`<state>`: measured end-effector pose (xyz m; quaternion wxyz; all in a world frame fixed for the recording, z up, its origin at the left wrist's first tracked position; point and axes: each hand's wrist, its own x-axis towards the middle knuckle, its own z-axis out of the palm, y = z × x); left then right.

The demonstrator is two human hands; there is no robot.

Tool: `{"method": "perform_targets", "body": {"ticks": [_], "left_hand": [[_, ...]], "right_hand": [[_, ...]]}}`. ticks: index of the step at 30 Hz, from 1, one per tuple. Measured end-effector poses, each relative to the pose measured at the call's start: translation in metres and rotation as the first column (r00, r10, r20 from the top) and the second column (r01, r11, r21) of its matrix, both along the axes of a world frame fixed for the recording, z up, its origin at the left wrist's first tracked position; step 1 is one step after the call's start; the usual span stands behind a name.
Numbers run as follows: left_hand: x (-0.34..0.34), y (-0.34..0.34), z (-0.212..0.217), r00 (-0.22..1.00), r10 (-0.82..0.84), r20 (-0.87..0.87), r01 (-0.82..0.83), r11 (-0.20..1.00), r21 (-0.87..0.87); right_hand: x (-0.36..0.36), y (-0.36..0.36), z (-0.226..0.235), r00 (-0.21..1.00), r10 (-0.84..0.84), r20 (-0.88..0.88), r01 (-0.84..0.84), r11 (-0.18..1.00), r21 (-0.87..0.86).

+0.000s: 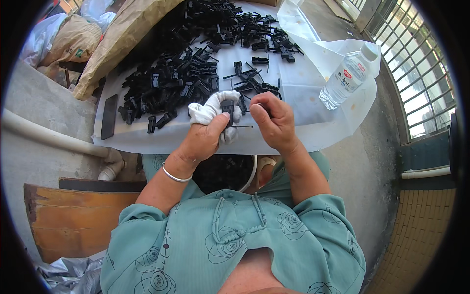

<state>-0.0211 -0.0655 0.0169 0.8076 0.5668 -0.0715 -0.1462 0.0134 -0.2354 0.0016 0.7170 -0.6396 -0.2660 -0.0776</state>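
My left hand [204,138] is closed around a small black plastic part [227,106], its bare thumb pressing on the front. White cloth [209,110], like a glove, covers the fingers behind the part. A thin black stem [243,127] sticks out to the right from this grip. Just right of it, apart from the part, my right hand [275,121] has its fingers curled and the thumb against them. Whatever the right fingers pinch, if anything, is hidden. Beyond both hands lies a heap of similar black plastic parts [171,81], several with thin stems.
White sheeting [308,115] covers the table. A clear water bottle [348,77] leans at the right; a dark flat slab [109,116] lies at the left. Brown paper [120,46] borders the heap. Below the table edge, a white-rimmed bucket [254,172] holds dark pieces between my legs.
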Motion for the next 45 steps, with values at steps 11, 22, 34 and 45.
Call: {"method": "perform_targets", "body": {"ticks": [11,22,34,45], "left_hand": [[-0.004,-0.001,0.000,0.988,-0.148,0.043,0.142,0.983,0.119],[-0.003,-0.001,-0.010,0.977,0.093,0.192,-0.163,0.908,0.387],[0.005,0.001,0.010,0.794,-0.023,0.607,-0.436,0.675,0.595],[0.005,0.011,-0.004,0.632,-0.035,0.774,-0.686,0.441,0.579]], "right_hand": [[0.007,0.006,-0.005,0.937,-0.047,0.345,0.121,0.973,-0.196],[0.002,0.004,-0.005,0.990,0.142,0.001,-0.128,0.896,-0.425],[0.006,0.005,-0.001,0.995,0.078,0.058,-0.049,0.920,-0.389],[0.019,-0.010,-0.017,0.894,-0.021,0.447,0.397,0.499,-0.771]]}}
